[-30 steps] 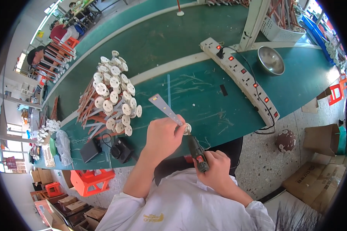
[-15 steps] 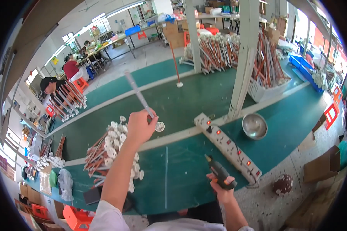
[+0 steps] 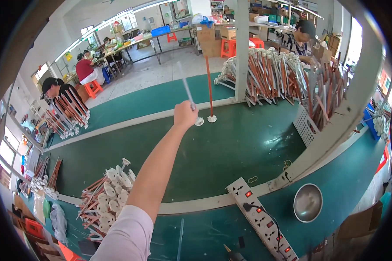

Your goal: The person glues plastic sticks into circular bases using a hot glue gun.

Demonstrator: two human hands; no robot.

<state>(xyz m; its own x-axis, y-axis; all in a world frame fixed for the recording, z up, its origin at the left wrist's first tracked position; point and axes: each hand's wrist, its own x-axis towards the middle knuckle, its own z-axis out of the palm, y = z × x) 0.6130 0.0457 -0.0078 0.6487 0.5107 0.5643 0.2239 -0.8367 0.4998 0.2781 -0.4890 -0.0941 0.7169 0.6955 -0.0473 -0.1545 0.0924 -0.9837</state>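
The left hand [image 3: 186, 115] gripped a slim, pale, blurred strip [image 3: 187, 90] with a round white base [image 3: 199, 122]; the right hand's grip couldn't be seen.

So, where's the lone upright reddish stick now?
In the head view, the reddish stick stands above centre on the green surface, right of the left hand.

Left arm [image 3: 156, 167] stretched forward, nearly straight, left hand [image 3: 185, 115] curled in grip
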